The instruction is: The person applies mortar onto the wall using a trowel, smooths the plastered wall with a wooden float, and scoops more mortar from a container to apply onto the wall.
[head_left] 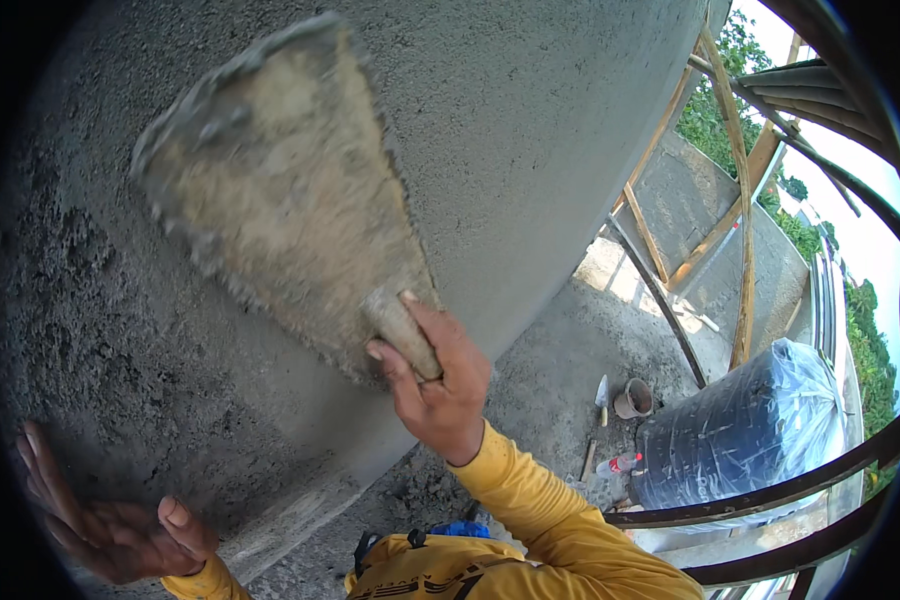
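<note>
Head view shows the main thing, a mortar-crusted triangular board [280, 190], in front of the grey wall [530, 150], in the upper left part of the picture. The right hand [448, 385] is grasping its short handle [400, 335], with the thumb on one side and the fingers on the other. The left hand [110, 525] is at the lower left, with fingers spread and thumb apart; it is holding nothing that I can see. Whether this hand touches the wall, I cannot tell.

The relation which seems to matter most is the direction of the board from the gripping hand. Its long axis goes diagonally: the narrow end is at the right hand, and the broad, uneven end points away, up and to the left. The handle lies roughly along this same line. Therefore the right hand is clearly the nearer one, while the left hand is below the board and well apart from it. In my judgement, any turn of the right wrist would swing the broad end most widely. Whether the board's hidden face is pressing on the wall, the picture does not let me say.
</note>
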